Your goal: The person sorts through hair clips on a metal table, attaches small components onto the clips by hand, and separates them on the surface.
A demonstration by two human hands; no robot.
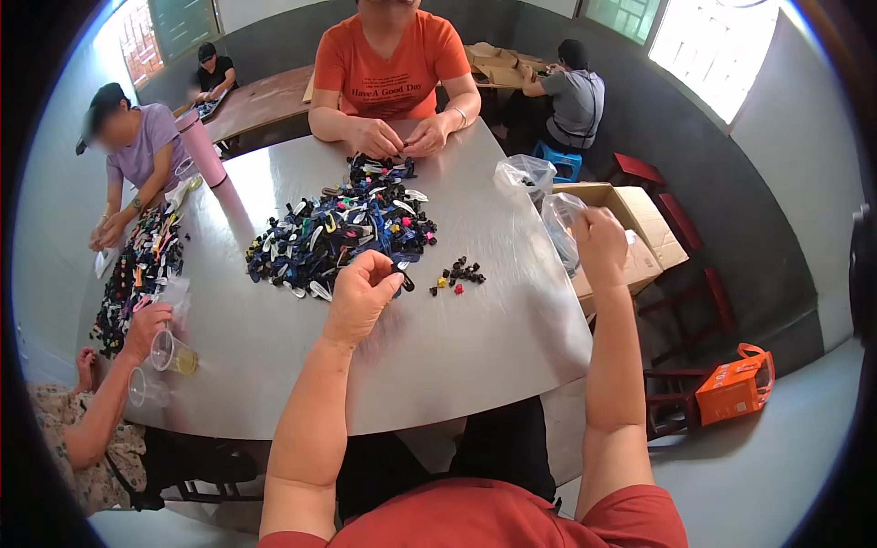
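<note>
My left hand (361, 297) is pinching a small black snap hair clip (406, 281) between thumb and fingers, just above the metal table. My right hand (600, 239) is raised at the table's right edge, in front of a clear plastic bag (560, 216). Its fingers are curled closed, and what they hold, if anything, I cannot make out. Ahead of my left hand spreads a large heap of mixed hair clips (333, 228), mostly dark, with white, yellow and pink ones. Between my hands lies a small group of tiny black clips (468, 269) with a few coloured pieces.
Across the metal table (429, 365) a person in an orange shirt (388, 64) handles clips. On the left, two people sit by another clip heap (137, 265), with plastic cups (174, 354) and a pink bottle (201, 149). A cardboard box (653, 228) stands right.
</note>
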